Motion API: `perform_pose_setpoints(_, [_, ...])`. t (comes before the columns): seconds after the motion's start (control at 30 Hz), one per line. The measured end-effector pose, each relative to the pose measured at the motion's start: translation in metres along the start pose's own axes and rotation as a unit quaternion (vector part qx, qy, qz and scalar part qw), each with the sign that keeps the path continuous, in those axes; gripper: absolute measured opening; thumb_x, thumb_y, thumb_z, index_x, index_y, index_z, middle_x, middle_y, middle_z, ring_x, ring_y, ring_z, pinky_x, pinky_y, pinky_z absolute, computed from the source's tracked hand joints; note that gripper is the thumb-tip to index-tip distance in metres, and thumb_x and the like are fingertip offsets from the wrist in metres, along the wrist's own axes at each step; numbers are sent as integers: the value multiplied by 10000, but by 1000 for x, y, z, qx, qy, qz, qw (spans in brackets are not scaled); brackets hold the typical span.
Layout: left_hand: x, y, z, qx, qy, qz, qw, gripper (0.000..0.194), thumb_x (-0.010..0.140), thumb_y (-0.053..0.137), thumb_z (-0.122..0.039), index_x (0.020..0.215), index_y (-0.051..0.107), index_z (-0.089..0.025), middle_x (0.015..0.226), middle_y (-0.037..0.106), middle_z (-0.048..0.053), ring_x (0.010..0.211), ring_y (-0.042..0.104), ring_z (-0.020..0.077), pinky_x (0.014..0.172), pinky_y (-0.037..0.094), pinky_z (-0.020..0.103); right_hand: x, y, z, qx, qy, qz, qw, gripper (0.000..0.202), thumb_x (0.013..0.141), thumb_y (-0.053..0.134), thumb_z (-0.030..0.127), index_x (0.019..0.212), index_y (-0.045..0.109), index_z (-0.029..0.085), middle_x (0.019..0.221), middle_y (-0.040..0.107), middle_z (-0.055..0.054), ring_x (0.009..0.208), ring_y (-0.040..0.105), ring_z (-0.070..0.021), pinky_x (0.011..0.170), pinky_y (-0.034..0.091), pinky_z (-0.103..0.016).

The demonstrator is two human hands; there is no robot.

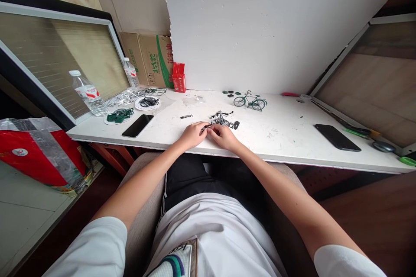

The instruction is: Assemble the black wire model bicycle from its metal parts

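My left hand (194,134) and my right hand (224,136) meet near the table's front edge, fingertips almost touching. Both are closed on a small dark part (206,127), mostly hidden by the fingers. Just behind my right hand lies a cluster of black and grey model pieces (221,118), with a black piece (236,125) at its right. A small flat black piece (186,116) lies behind my left hand. Farther back, a green model bicycle (250,101) stands upright, with small dark green pieces (230,95) to its left.
On the white table (286,138), a phone (138,126) lies left and another phone (338,137) right. Green parts (119,115), black parts (149,101), water bottles (89,93) and a red box (179,77) stand or lie at the back left. A white board (260,34) rises behind.
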State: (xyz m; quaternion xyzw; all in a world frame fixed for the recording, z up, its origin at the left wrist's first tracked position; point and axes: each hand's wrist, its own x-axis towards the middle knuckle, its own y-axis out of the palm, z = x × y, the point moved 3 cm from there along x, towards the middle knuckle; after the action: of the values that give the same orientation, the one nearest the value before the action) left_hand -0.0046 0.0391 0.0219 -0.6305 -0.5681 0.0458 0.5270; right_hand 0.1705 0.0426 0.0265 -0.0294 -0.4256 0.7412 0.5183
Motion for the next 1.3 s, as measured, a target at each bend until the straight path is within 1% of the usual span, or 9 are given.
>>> perform_pose_setpoints(0.27, [0, -1, -1, 1, 1, 0, 1000, 333, 962, 570, -162, 1256, 724, -189, 1193, 770, 98, 985, 735, 215, 950, 578, 337, 0, 0, 0, -5, -2, 0, 1000, 386, 1024, 488, 509, 805, 588, 207, 669, 565, 4, 611, 445, -152, 623, 340, -297])
perform_pose_setpoints(0.67, [0, -1, -1, -4, -1, -4, 1000, 331, 965, 571, -169, 1261, 719, -171, 1204, 766, 109, 984, 734, 218, 948, 576, 342, 0, -1, 2, 4, -3, -4, 1000, 391, 1016, 502, 513, 801, 599, 201, 676, 585, -2, 610, 446, -151, 623, 345, -300])
perform_pose_setpoints(0.87, [0, -3, -3, -8, 6, -11, 1000, 358, 933, 581, -130, 1260, 723, -165, 1157, 771, 109, 975, 730, 218, 931, 579, 336, 0, -1, 1, 13, -9, -10, 1000, 388, 1018, 503, 509, 804, 603, 201, 676, 576, 0, 614, 448, -150, 627, 354, -300])
perform_pose_setpoints(0.93, [0, -3, -4, -13, 12, -13, 1000, 355, 937, 576, -128, 1258, 725, -156, 1146, 770, 114, 975, 728, 217, 926, 579, 335, -1, -1, 0, 19, -7, -17, 1000, 358, 1011, 518, 501, 842, 618, 202, 679, 579, 1, 608, 449, -152, 625, 360, -303])
perform_pose_setpoints(1.03, [0, -3, -4, -21, 19, -15, 999, 348, 958, 564, -143, 1269, 723, -157, 1145, 767, 119, 970, 727, 212, 916, 582, 332, -1, -1, -3, 43, 7, -45, 998, 299, 984, 573, 495, 922, 620, 206, 729, 621, -13, 632, 488, -163, 631, 388, -307])
perform_pose_setpoints(1.13, [0, -3, -3, -25, 22, -19, 999, 350, 980, 548, -158, 1288, 717, -163, 1150, 764, 121, 974, 729, 211, 913, 586, 333, -1, -2, -4, 61, 17, -66, 996, 305, 962, 617, 512, 901, 594, 214, 794, 665, -37, 676, 531, -174, 650, 417, -312])
perform_pose_setpoints(1.3, [0, -2, 0, -17, 35, -16, 999, 350, 1021, 507, -197, 1305, 710, -173, 1203, 756, 125, 1054, 729, 231, 961, 580, 353, 0, -3, -5, 66, 8, -68, 995, 332, 971, 609, 530, 870, 596, 213, 829, 675, -44, 720, 560, -179, 681, 438, -321])
